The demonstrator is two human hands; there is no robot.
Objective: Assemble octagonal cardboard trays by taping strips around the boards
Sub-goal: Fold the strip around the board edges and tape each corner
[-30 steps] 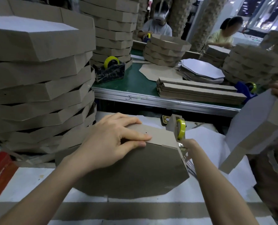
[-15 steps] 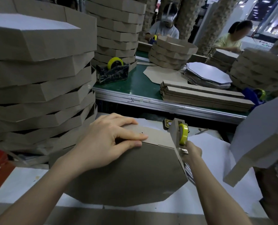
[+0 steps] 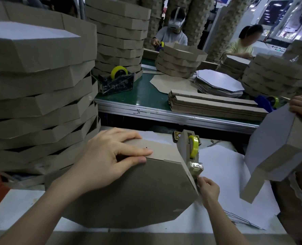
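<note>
- Head view, centre: the octagonal tray [image 3: 129, 195] is lying tilted on the white table [image 3: 14, 206], brown base facing up, with its strip [image 3: 166, 152] running along the upper edge.
- The left hand [image 3: 109, 160] is pressing flat on that strip, fingers nearly straight and thumb lying along the fold.
- At the tray's right corner the right hand [image 3: 209, 188] is gripping the lower end of the tape dispenser [image 3: 193, 147], fingers curled round it — the yellow roll is sitting against the strip.
- Filling the left of the frame, a stack of finished trays [image 3: 40, 85] is standing just beside the tray.
</note>
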